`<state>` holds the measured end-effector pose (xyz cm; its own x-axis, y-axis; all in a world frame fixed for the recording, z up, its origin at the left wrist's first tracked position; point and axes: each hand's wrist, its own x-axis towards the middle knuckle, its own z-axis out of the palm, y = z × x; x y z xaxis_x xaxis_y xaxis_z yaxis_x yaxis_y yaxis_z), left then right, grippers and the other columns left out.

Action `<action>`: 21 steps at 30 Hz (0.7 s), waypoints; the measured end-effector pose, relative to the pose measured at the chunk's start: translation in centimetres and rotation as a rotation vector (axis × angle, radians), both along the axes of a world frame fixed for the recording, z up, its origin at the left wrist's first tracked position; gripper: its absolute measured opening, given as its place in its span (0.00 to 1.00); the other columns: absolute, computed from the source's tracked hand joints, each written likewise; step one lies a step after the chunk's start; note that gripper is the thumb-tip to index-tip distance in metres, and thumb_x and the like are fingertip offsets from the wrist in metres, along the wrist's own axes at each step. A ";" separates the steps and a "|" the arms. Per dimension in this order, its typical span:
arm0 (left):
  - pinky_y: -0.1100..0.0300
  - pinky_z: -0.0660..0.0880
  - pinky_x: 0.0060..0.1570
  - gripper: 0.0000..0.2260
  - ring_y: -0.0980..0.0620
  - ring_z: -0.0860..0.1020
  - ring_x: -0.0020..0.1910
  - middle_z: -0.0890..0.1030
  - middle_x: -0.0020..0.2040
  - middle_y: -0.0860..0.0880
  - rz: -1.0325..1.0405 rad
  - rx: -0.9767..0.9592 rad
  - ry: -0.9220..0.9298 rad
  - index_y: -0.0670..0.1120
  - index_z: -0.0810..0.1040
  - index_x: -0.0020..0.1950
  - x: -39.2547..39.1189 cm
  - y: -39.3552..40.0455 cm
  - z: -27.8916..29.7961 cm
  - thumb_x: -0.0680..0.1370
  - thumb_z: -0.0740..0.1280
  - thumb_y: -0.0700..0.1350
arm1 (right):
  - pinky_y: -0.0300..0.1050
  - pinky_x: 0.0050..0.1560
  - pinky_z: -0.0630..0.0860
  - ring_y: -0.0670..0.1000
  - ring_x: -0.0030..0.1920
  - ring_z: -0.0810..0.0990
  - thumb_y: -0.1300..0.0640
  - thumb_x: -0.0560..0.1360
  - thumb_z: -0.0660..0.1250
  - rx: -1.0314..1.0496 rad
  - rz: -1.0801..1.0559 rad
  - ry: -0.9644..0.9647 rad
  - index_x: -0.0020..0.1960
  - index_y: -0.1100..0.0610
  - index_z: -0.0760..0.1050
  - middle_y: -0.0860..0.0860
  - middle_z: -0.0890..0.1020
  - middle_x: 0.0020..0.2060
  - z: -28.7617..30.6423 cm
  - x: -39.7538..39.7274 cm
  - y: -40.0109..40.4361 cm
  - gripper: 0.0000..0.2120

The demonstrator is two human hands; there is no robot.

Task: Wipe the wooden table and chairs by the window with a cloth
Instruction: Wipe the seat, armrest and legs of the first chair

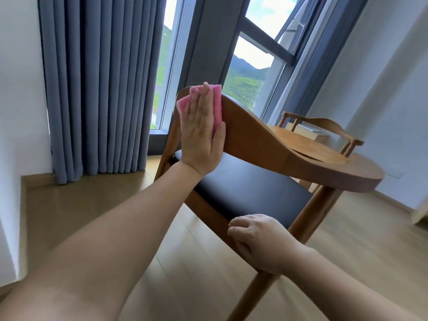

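Your left hand [199, 133] presses the pink cloth [195, 101] flat on the chair [254, 140] backrest at centre frame; your right hand [257, 243] clamps the seat corner. Push harder and the chair may tip toward the window.

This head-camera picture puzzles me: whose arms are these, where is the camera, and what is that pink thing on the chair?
No machine here: a person wears a camera on the head, looking down at their own arms. The left hand presses a pink cloth flat against the wooden chair, on its curved backrest. The right hand grips the chair's seat frame at a front corner, fingers curled over the edge. Behind stand a round wooden table, a second chair and the window.
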<state>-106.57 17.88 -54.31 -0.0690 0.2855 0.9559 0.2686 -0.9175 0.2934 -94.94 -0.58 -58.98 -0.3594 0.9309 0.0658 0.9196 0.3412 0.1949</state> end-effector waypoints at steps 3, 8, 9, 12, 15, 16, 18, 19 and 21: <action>0.39 0.53 0.73 0.22 0.35 0.61 0.73 0.66 0.72 0.34 0.120 0.219 0.100 0.33 0.64 0.71 1.5 -1.4 0.0 0.81 0.54 0.45 | 0.41 0.54 0.74 0.46 0.48 0.78 0.56 0.79 0.53 -0.013 0.001 -0.006 0.53 0.51 0.79 0.45 0.80 0.49 -1.0 0.2 -0.2 0.15; 0.42 0.53 0.72 0.21 0.39 0.63 0.71 0.70 0.70 0.39 0.226 0.425 0.222 0.39 0.64 0.72 3.6 -3.4 -0.4 0.81 0.55 0.46 | 0.43 0.54 0.73 0.49 0.48 0.77 0.56 0.79 0.52 -0.033 -0.014 -0.040 0.53 0.52 0.78 0.45 0.79 0.49 -2.3 0.5 -0.9 0.15; 0.42 0.53 0.72 0.21 0.39 0.63 0.71 0.70 0.70 0.40 0.244 0.455 0.250 0.40 0.64 0.72 4.0 -3.8 -0.5 0.81 0.55 0.47 | 0.44 0.54 0.73 0.49 0.48 0.77 0.56 0.79 0.52 -0.032 -0.014 -0.048 0.53 0.52 0.78 0.46 0.79 0.49 -2.4 0.6 -1.0 0.15; 0.43 0.54 0.72 0.21 0.41 0.64 0.72 0.70 0.71 0.42 0.302 0.503 0.347 0.42 0.66 0.73 5.4 -5.4 -0.7 0.81 0.57 0.47 | 0.45 0.53 0.73 0.51 0.48 0.78 0.57 0.79 0.53 -0.038 -0.016 -0.048 0.53 0.54 0.78 0.47 0.79 0.49 -2.7 1.1 -1.7 0.14; 0.44 0.55 0.71 0.20 0.42 0.67 0.70 0.71 0.70 0.44 0.378 0.505 0.367 0.42 0.68 0.72 6.5 -6.6 -0.9 0.81 0.58 0.47 | 0.45 0.51 0.74 0.50 0.46 0.77 0.58 0.79 0.53 -0.050 -0.015 -0.059 0.51 0.53 0.77 0.47 0.78 0.45 -2.9 2.0 -2.9 0.13; 0.44 0.56 0.71 0.20 0.42 0.68 0.70 0.72 0.70 0.44 0.398 0.514 0.371 0.42 0.69 0.71 6.8 -6.9 -0.9 0.81 0.59 0.47 | 0.45 0.49 0.75 0.50 0.44 0.77 0.58 0.79 0.53 -0.056 -0.018 -0.058 0.49 0.54 0.76 0.47 0.78 0.44 -2.9 2.3 -3.3 0.12; 0.44 0.57 0.70 0.20 0.42 0.70 0.69 0.73 0.69 0.44 0.427 0.538 0.394 0.42 0.70 0.71 7.4 -7.7 -1.1 0.81 0.59 0.47 | 0.45 0.48 0.75 0.50 0.42 0.77 0.58 0.79 0.55 -0.069 -0.011 -0.057 0.49 0.54 0.75 0.48 0.77 0.42 -2.9 3.1 -4.2 0.10; 0.44 0.57 0.70 0.19 0.42 0.71 0.68 0.74 0.68 0.44 0.441 0.549 0.409 0.42 0.71 0.70 7.8 -8.1 -1.2 0.81 0.58 0.48 | 0.45 0.48 0.76 0.49 0.42 0.77 0.58 0.79 0.56 -0.078 0.003 -0.055 0.50 0.54 0.76 0.48 0.77 0.42 -3.0 3.6 -4.6 0.09; 0.44 0.59 0.70 0.19 0.43 0.72 0.67 0.75 0.67 0.45 0.469 0.567 0.433 0.43 0.72 0.70 8.5 -8.9 -1.4 0.81 0.58 0.48 | 0.43 0.47 0.76 0.48 0.42 0.78 0.56 0.80 0.57 -0.093 0.047 -0.044 0.52 0.54 0.76 0.47 0.78 0.43 -3.2 4.5 -5.6 0.09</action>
